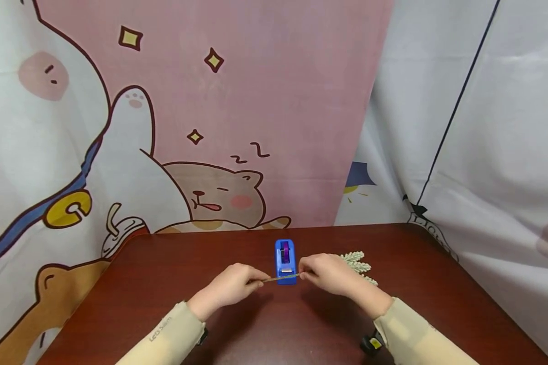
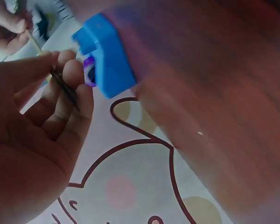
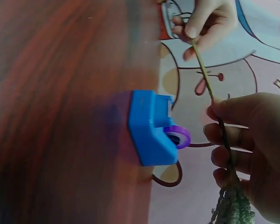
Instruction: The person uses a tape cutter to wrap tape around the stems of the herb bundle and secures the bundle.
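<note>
Both hands stretch a thin greenish-brown stem (image 1: 280, 278) between them, over the front end of a blue tape dispenser (image 1: 279, 256). One end of the stem is pinched between the thumb and fingers of my left hand (image 1: 233, 285). My right hand (image 1: 331, 274) grips it nearer the other end, the thumb pressing it against the fingers. Below that grip, in the right wrist view, a bunch of pale green, fluffy flower heads (image 3: 233, 207) hangs from the stem. A purple-rimmed tape roll (image 3: 184, 136) sits in the dispenser.
The dispenser stands on a dark reddish-brown wooden table (image 1: 164, 284), towards its far edge. Behind the table hangs a pink and white curtain (image 1: 301, 126) with cartoon cats, and a white curtain (image 1: 507, 152) closes off the right side.
</note>
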A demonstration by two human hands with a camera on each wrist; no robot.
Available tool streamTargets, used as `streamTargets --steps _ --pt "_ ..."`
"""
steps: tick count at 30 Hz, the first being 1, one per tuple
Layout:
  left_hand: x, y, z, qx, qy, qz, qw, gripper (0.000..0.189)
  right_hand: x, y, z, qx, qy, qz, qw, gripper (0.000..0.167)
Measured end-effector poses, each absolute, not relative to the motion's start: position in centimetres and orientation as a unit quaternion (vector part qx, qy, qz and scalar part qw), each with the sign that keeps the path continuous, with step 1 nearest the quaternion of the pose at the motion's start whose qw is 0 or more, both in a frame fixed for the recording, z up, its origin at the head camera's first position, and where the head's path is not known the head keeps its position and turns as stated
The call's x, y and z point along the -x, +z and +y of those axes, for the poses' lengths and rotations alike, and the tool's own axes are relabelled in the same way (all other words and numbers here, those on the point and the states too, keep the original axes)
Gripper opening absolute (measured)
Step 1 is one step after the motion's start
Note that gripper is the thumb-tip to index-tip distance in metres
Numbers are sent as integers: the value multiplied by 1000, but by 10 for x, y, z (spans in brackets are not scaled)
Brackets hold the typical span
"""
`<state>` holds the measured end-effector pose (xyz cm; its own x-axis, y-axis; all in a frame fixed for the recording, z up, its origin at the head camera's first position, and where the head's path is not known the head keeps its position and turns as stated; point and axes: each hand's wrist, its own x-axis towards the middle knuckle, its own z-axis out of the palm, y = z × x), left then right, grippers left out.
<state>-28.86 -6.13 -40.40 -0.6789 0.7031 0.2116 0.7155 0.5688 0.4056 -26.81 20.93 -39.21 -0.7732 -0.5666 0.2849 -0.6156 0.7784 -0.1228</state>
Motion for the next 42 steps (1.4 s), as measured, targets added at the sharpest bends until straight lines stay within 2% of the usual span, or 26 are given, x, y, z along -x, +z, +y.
streamTargets --steps 7,14,26,33,42 --pt "282 -418 -72 449 -163 -875 70 26 263 -404 213 -343 69 -930 116 10" --pt "277 -431 -73 466 -124 -872 85 26 263 -420 214 -354 59 -927 112 10" --pt "271 -442 -67 461 -43 -876 131 25 259 -444 208 -304 76 -942 117 12" --pt "271 -448 -68 470 -1 -867 167 22 259 -446 202 -263 118 -953 93 11" --pt "272 -451 -69 473 19 -860 193 19 262 -446 200 -263 151 -951 57 7"
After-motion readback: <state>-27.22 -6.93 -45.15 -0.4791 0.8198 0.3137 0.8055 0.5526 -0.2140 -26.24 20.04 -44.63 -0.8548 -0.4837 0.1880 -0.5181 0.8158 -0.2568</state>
